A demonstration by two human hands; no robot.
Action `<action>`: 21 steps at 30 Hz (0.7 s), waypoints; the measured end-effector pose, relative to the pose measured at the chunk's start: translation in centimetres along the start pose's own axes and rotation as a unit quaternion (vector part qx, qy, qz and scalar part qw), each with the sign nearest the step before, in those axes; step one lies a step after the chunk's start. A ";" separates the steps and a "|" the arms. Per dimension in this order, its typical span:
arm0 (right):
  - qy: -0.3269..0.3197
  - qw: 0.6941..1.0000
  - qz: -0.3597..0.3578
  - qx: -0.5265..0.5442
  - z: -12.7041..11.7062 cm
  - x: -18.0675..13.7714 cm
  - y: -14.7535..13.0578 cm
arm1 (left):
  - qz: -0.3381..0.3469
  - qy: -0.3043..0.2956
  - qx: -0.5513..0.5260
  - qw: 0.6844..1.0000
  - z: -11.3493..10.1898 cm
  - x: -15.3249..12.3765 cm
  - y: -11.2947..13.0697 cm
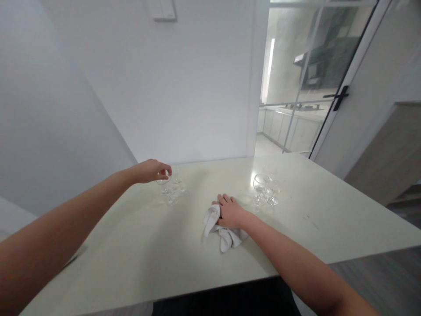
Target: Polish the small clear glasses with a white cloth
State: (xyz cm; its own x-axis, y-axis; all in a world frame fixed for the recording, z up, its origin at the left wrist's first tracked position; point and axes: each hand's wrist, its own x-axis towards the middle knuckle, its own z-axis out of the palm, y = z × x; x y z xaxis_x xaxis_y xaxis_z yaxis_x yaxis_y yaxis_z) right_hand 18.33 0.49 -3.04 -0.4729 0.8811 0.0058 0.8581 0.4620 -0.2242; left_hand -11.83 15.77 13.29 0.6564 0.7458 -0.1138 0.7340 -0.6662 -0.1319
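Wiping the worktop (184, 267) seems in hand, with the right hand (232, 214) spread over the cloth (229, 239) and the left hand (153, 170) pinching a glass (160, 181), so the next stroke calls for care.

Cloth (226, 240) under my hand (232, 214): plain off-white, greyer in the folds. Glasses (261, 182) on my table (164, 245): clear, colourless. Tabletop pale greenish cream, few faint brownish marks. Wall (197, 87) plain whitish grey. Door handle (341, 97) black. I see grey, streaky floor (388, 272). My clothing (226, 300): black.
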 end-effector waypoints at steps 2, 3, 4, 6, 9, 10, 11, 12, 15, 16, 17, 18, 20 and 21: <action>-0.004 1.000 0.001 0.001 -0.1 0.0 0.0 | 0.001 0.000 -0.002 1.000 0.2 0.0 -0.1; -0.006 1.000 0.001 0.001 -0.1 -0.1 -0.1 | 0.000 -0.001 -0.003 1.000 0.2 0.0 -0.1; -0.006 1.000 0.001 0.001 -0.2 -0.1 -0.1 | -0.001 -0.001 -0.004 1.000 0.3 0.1 -0.2; -0.005 1.000 0.000 0.001 -0.2 -0.1 -0.1 | -0.002 -0.003 -0.004 1.000 0.5 0.2 -0.2; -0.002 1.000 0.002 0.001 -0.1 0.0 0.0 | 0.000 -0.005 -0.002 1.000 0.6 0.3 -0.3; -0.003 1.000 0.003 0.002 0.0 0.0 0.0 | 0.001 -0.005 -0.002 1.000 0.6 0.3 -0.4; -0.002 1.000 0.002 0.003 0.0 0.0 0.1 | 0.001 -0.004 -0.002 1.000 0.6 0.3 -0.4; -0.001 1.000 0.002 0.004 0.0 0.0 0.1 | 0.000 -0.002 -0.003 1.000 0.6 0.3 -0.4; 0.002 1.000 -0.001 0.007 0.0 0.0 0.1 | -0.005 -0.001 -0.005 1.000 0.6 0.1 -0.2; 0.001 1.000 -0.001 0.007 0.0 0.0 0.1 | -0.008 -0.003 -0.005 1.000 0.6 0.1 -0.1; -0.001 1.000 0.001 0.007 0.0 -0.1 0.1 | -0.010 -0.006 -0.006 1.000 0.6 0.0 0.0; -0.003 1.000 0.002 0.007 -0.1 -0.1 0.1 | -0.013 -0.009 -0.007 1.000 0.6 -0.1 0.1; -0.005 1.000 0.002 0.008 -0.1 -0.1 0.1 | -0.020 -0.014 -0.011 1.000 0.4 -0.2 0.3; -0.005 1.000 0.002 0.008 -0.2 -0.1 0.1 | -0.022 -0.016 -0.013 1.000 0.4 -0.3 0.4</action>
State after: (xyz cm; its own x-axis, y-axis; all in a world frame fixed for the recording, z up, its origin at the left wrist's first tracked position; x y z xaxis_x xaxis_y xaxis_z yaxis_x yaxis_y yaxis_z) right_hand 18.47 0.44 -2.88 -0.4717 0.8817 -0.0056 0.8568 0.4568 -0.2391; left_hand -11.75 15.27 12.89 0.6173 0.7740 -0.1407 0.7669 -0.6319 -0.1119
